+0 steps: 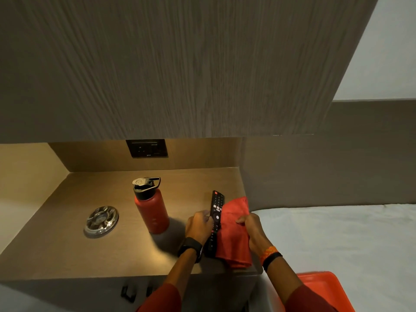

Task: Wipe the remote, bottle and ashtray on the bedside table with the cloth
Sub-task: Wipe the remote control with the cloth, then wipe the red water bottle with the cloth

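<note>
A black remote (216, 212) is held above the right part of the bedside table (67, 248), its button side facing up. My left hand (199, 226) grips its left edge. My right hand (252, 230) clutches a red cloth (234, 235) that lies against the remote's right side and hangs below it. A red bottle (152, 211) with a black flip lid stands upright in the middle of the table. A round metal ashtray (101, 220) rests to the bottle's left.
A dark socket panel (147, 147) sits on the back wall above the table. A white bed (349, 239) lies to the right. An orange tray (322, 289) rests at the bed's near edge. Drawer handles (130, 292) show below the tabletop.
</note>
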Action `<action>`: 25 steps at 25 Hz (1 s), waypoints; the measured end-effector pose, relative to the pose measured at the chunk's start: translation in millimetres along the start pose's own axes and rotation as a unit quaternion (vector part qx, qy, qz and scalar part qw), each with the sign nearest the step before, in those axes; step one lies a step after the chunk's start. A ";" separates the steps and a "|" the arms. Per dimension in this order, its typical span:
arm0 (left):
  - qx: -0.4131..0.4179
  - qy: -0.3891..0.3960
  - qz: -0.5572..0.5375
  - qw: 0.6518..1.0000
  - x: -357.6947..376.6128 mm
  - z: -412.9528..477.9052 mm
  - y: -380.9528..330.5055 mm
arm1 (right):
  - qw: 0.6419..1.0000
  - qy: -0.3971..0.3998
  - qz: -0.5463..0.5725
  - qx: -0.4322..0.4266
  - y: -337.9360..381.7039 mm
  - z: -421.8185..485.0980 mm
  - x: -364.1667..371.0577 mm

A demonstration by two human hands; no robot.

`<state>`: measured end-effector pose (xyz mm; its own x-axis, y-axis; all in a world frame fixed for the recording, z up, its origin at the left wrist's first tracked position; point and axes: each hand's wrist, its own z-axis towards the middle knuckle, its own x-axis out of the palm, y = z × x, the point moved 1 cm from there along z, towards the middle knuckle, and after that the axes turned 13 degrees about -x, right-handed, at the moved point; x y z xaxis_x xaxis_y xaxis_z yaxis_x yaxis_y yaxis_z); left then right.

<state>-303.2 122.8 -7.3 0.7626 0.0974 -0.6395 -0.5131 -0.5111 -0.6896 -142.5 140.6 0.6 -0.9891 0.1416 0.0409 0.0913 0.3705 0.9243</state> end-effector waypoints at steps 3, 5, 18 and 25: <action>0.024 -0.011 0.020 0.999 4.4 -1.9 10.6 | 1.000 0.000 -0.004 -0.012 -0.1 -1.1 -1.2; 0.022 -0.020 0.013 0.999 2.8 -7.2 14.1 | 1.000 -0.006 -0.006 -0.024 0.6 -2.5 -3.1; 0.199 -0.264 0.258 0.908 -200.0 -4.4 12.2 | 0.971 -0.008 0.119 -0.208 44.3 -84.3 143.5; 0.351 -0.156 0.087 0.919 -244.8 -34.1 124.8 | 0.943 0.136 -0.054 -0.300 -20.4 -116.1 250.0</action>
<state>-540.5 6.0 74.8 0.5507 0.3631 -0.7516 -0.8280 0.1239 -0.5468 -405.1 62.0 36.0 -0.9894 -0.1377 -0.0462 -0.0136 -0.2288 0.9734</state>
